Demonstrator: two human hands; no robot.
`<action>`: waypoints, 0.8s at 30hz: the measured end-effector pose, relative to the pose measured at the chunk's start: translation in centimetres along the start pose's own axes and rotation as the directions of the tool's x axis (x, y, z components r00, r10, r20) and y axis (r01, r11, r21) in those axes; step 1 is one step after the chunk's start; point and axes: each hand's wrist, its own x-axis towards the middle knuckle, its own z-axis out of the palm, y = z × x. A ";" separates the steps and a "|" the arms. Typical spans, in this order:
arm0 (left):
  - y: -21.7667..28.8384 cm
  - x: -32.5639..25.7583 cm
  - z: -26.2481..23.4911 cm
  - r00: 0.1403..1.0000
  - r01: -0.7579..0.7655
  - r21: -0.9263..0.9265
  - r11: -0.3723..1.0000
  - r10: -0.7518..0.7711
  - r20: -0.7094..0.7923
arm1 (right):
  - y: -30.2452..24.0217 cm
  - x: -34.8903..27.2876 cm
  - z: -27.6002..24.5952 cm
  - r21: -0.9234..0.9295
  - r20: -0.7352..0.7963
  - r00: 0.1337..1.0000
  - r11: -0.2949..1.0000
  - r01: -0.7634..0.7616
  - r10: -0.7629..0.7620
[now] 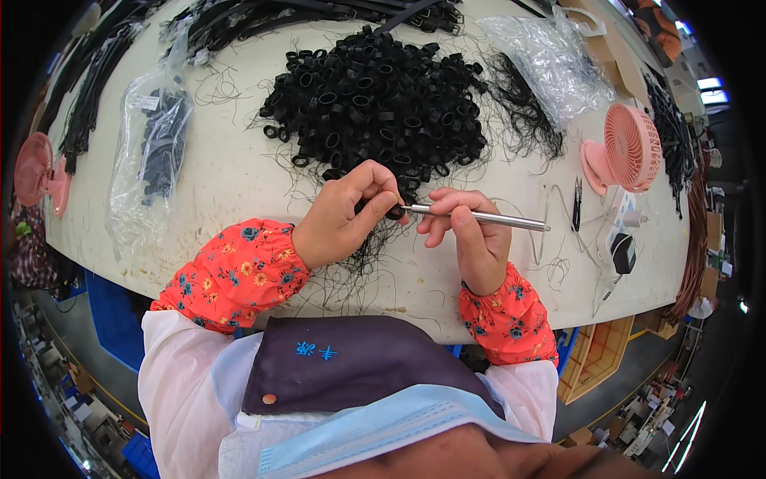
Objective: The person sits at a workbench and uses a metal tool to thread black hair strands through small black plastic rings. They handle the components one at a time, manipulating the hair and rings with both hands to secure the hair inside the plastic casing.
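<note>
My left hand (343, 217) is closed, pinching a small black belt loop (395, 212) between thumb and fingers. A slim silver pen-shaped tool (515, 219) lies in my right hand (477, 243), gripped by thumb and fingers. Its thin tip points left and meets or nearly meets the loop; exact contact is too small to tell. Just beyond both hands rises a big heap of black belt loops (375, 112). Loose black threads (371, 247) lie on the table beneath my left hand.
Pink fans stand at the right (632, 148) and far left (33, 172). A clear bag (152, 152) with black pieces lies left. Black belts (319, 12) line the table's (231, 195) far edge. Right of my hand are thread snips (577, 203) and a pale cord (586, 243).
</note>
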 end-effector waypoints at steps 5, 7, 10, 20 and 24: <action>-0.1 0.0 -0.1 1.000 0.018 -0.019 1.000 -0.018 -0.009 | 0.1 -0.1 0.2 0.015 -0.041 0.998 0.999 0.045 -0.045; -0.1 0.0 0.0 1.000 0.001 -0.006 1.000 -0.001 -0.021 | 0.0 -0.1 1.0 -0.085 -0.121 0.992 0.996 0.019 -0.029; -0.3 0.0 0.4 0.996 -0.029 0.058 0.998 0.034 -0.077 | 0.5 0.3 1.6 -0.473 -0.094 0.985 0.877 0.086 -0.147; 0.1 0.4 -0.4 0.987 0.143 -0.064 0.988 -0.138 0.077 | 0.8 0.3 1.4 -0.601 -0.141 0.974 0.797 0.057 -0.176; 0.5 0.6 -0.5 0.968 0.235 -0.118 0.965 -0.220 0.123 | 1.0 0.3 1.3 -0.629 -0.127 0.975 0.774 0.065 -0.184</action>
